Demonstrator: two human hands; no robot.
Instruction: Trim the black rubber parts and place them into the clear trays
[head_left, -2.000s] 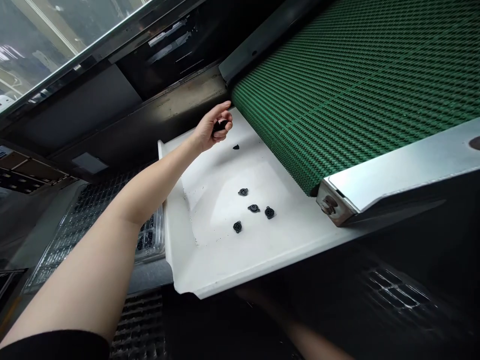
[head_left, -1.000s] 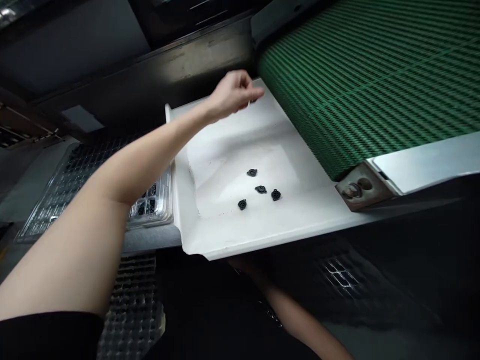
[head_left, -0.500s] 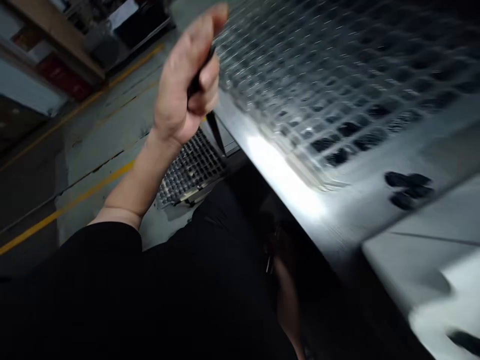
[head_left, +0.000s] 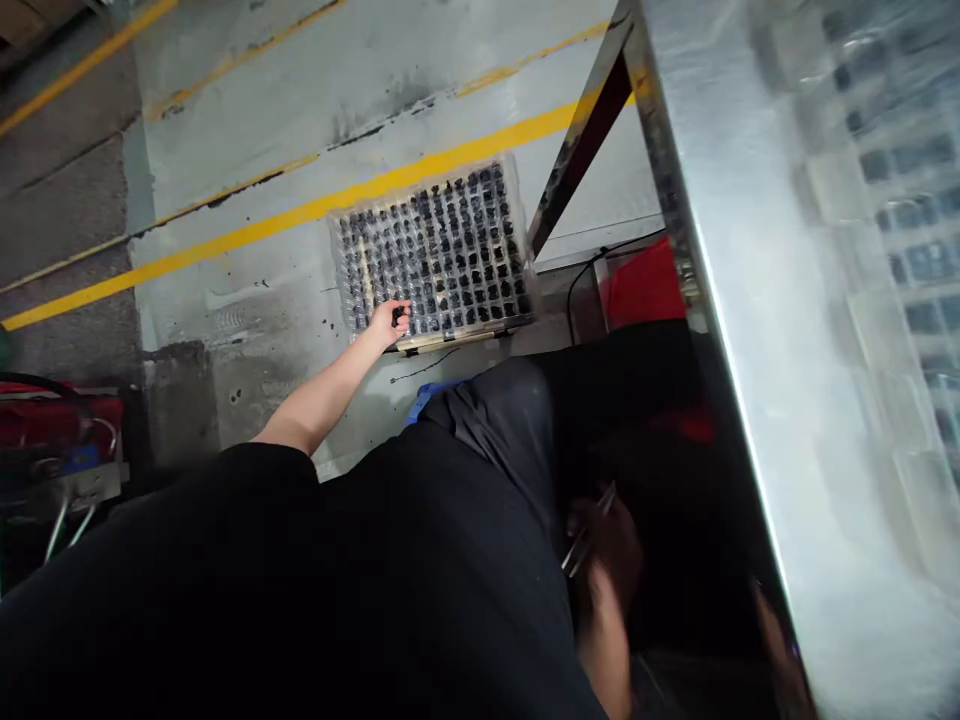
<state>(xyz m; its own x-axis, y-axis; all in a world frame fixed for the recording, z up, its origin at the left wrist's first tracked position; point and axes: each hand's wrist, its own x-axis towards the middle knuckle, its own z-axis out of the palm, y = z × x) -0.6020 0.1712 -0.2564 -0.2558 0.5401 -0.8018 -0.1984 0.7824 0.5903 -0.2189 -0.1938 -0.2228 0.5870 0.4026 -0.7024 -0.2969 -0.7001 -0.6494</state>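
Observation:
My left hand [head_left: 391, 322] is closed on a small black part, over the near edge of a clear compartment tray [head_left: 525, 250] that sits low, near the floor, with black parts in its cells. Down in the shadow beneath the metal table, my right hand [head_left: 611, 545] is wrapped round a thin metal tool [head_left: 589, 530] that looks like tweezers. Another clear compartment tray [head_left: 862, 290] lies on the metal table [head_left: 720, 200] at the right, blurred, with dark parts in its cells.
A table leg [head_left: 581, 140] slants down beside the low tray. Behind it are a red object [head_left: 645, 285] and a black cable. Red equipment [head_left: 60, 440] with metal bars stands at the far left. Yellow lines [head_left: 277, 222] cross the floor.
The view has swung left and down to the floor. My left hand has moved away from the table tray to the low tray, still closed. My right hand and its tool show more clearly.

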